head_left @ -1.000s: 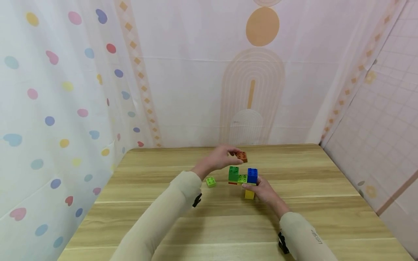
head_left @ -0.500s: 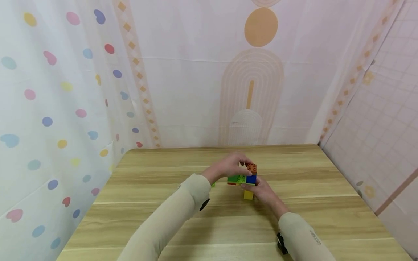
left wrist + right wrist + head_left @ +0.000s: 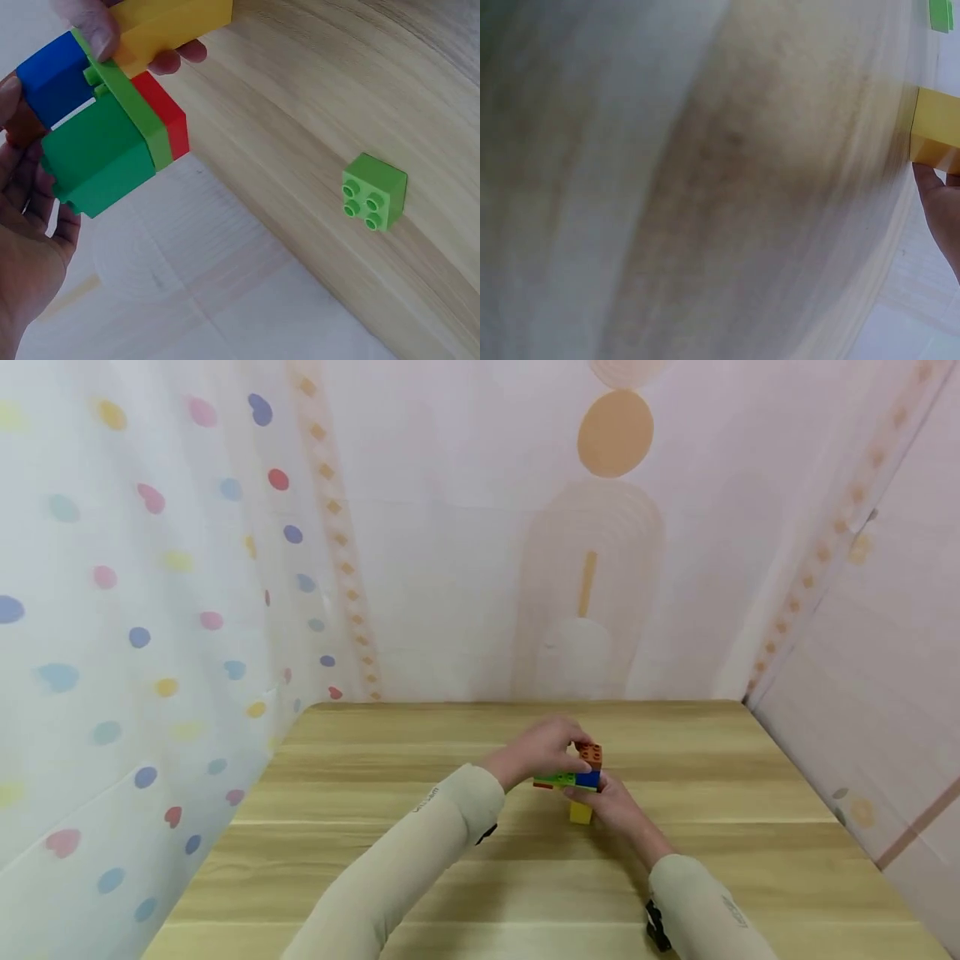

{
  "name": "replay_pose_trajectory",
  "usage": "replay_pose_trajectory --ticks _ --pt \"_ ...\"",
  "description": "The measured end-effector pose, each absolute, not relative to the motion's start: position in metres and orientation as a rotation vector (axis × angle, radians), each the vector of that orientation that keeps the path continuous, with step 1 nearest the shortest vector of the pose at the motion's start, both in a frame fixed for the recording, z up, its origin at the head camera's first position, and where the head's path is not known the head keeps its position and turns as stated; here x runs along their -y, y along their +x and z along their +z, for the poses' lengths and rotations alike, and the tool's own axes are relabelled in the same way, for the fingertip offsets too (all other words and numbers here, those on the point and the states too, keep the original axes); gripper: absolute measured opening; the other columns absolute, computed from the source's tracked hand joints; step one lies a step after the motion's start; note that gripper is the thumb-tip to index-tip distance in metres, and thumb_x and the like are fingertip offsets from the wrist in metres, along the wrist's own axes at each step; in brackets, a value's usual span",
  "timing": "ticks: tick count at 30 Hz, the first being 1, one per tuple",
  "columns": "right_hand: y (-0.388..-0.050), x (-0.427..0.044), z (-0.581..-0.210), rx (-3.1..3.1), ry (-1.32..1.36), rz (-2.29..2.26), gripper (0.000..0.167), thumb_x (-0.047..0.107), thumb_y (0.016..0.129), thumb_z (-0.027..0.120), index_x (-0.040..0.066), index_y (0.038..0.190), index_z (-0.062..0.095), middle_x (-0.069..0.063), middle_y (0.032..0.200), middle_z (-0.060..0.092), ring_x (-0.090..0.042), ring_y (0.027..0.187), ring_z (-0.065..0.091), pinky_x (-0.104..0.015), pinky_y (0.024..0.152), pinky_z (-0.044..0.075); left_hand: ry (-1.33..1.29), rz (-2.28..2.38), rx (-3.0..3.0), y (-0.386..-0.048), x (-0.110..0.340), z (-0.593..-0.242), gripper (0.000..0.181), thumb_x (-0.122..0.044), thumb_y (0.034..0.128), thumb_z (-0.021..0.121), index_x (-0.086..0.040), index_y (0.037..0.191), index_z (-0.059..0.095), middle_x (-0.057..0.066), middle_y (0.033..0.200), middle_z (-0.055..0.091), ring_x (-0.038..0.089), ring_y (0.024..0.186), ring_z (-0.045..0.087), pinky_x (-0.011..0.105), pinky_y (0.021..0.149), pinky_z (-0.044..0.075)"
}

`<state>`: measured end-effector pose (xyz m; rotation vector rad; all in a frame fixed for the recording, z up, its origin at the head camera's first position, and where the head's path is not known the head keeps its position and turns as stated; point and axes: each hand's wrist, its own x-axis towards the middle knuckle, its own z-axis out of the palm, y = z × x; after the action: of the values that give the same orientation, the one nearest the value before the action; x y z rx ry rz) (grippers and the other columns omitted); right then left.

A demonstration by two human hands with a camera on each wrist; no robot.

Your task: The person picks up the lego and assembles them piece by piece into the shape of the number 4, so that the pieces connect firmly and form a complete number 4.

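Note:
My left hand (image 3: 542, 750) pinches an orange-brown toy brick (image 3: 592, 755) sitting on top of a blue brick (image 3: 588, 778). The blue brick is part of a brick structure, where a light green piece (image 3: 129, 105) joins it to a dark green brick (image 3: 101, 154). On the other side of that piece are a red brick (image 3: 163, 112) and a yellow brick (image 3: 174, 28). Gripping this structure around the yellow and light green parts is my right hand (image 3: 618, 803). In the head view, my left hand hides most of the dark green brick.
A loose light green brick (image 3: 375, 191) lies on the wooden table (image 3: 390, 777), hidden in the head view behind the left arm. Patterned curtains (image 3: 450, 568) hang behind and beside the table.
My left hand has brought the orange-brown brick right and down, from above the structure onto the blue brick. The right hand keeps its grip. The head view has shifted slightly.

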<state>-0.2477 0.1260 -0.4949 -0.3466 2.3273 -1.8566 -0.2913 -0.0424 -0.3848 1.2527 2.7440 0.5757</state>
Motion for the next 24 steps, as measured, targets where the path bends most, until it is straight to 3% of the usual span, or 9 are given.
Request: replay_pose_trajectory --ticks 6,11,18,24 --pt "-0.248 -0.132 -0.499 -2.344 -0.241 -1.857 0.043 0.025 0.097 0.067 0.001 0.131 0.058 -0.012 0.125 0.065 -0.025 0.114 0.058 -0.051 0.104 0.039 0.986 0.980 -2.671 -0.293 0.056 -0.393 0.060 -0.046 0.0956 0.064 -0.013 0.144 0.052 0.003 0.130 0.060 0.020 0.119 0.054 0.037 0.099 0.045" --pt "-0.251 -0.130 -0.500 -2.372 -0.162 -1.850 0.045 0.030 0.095 0.069 0.001 0.128 0.060 -0.011 0.121 0.066 -0.023 0.110 0.059 -0.050 0.103 0.039 0.719 1.337 -2.699 -0.307 0.105 -0.415 0.053 -0.043 0.1013 0.055 -0.012 0.144 0.051 0.006 0.128 0.060 0.021 0.114 0.056 0.043 0.096 0.046" --pt "-0.250 -0.128 -0.497 -2.361 -0.137 -1.868 0.044 0.025 0.095 0.069 -0.001 0.129 0.058 -0.012 0.122 0.066 -0.022 0.109 0.059 -0.048 0.102 0.040 0.511 1.185 -2.725 -0.308 0.153 -0.466 0.054 -0.031 0.0939 0.070 -0.003 0.138 0.056 0.016 0.129 0.059 0.030 0.119 0.054 0.048 0.099 0.044" --pt "-0.248 -0.127 -0.495 -2.357 -0.118 -1.849 0.043 0.027 0.095 0.070 0.000 0.127 0.059 -0.010 0.119 0.067 -0.022 0.109 0.059 -0.049 0.103 0.039 0.553 0.957 -2.809 -0.305 0.160 -0.496 0.052 -0.029 0.0864 0.079 -0.001 0.128 0.063 0.009 0.114 0.065 0.020 0.097 0.058 0.041 0.086 0.049"
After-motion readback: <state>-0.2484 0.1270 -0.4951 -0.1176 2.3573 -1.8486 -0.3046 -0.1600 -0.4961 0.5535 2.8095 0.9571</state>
